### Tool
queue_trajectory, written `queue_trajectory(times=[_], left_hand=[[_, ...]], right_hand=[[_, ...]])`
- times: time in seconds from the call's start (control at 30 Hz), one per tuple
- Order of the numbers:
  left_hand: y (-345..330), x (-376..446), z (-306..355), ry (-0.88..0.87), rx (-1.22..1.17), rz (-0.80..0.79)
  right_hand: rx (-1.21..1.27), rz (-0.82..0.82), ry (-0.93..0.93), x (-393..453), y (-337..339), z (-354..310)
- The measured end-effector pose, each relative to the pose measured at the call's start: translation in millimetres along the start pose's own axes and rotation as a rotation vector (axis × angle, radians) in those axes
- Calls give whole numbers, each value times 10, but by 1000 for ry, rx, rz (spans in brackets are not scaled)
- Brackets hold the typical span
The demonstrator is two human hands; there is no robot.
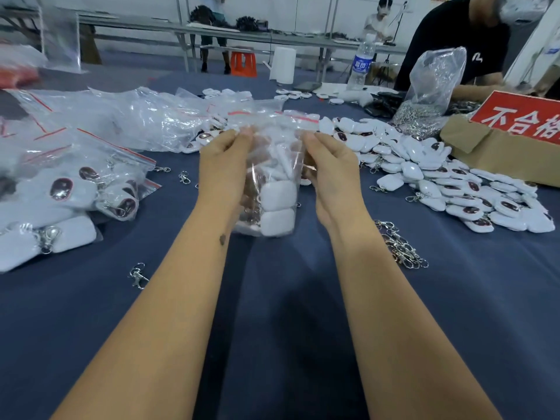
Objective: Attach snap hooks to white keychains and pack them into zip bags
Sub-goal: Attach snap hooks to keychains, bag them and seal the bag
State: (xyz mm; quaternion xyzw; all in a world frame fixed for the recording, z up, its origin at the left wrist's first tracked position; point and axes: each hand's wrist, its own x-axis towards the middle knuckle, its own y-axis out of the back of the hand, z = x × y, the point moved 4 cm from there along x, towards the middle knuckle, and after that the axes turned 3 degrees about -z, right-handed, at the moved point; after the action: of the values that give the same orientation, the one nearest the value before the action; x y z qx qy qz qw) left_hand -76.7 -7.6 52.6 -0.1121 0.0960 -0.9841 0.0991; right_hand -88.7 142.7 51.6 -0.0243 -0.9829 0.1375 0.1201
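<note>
Both our bare forearms reach straight forward over the blue desk (272, 298), wrists close together. Between our hands a clear zip bag (274, 177) of white keychains (277, 207) hangs upright above the desk. Our left hand (224, 156) and right hand (330, 159) each pinch one side of its top edge, fingers curled, held slightly apart.
</note>
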Motion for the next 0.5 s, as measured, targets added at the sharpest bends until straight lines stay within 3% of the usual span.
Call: queue_trajectory(times=[0.07, 0.23, 0.37, 0.5], left_hand=[[37, 24, -62, 101, -24, -56], [90, 152, 22, 31, -103, -28], [80, 232, 50, 71, -142, -84], [98, 247, 85, 9, -93, 40]], right_hand=[[-16, 59, -10, 5, 25, 19], [35, 45, -7, 41, 48, 7], [-48, 83, 70, 104, 72, -58], [-108, 108, 77, 120, 104, -69]])
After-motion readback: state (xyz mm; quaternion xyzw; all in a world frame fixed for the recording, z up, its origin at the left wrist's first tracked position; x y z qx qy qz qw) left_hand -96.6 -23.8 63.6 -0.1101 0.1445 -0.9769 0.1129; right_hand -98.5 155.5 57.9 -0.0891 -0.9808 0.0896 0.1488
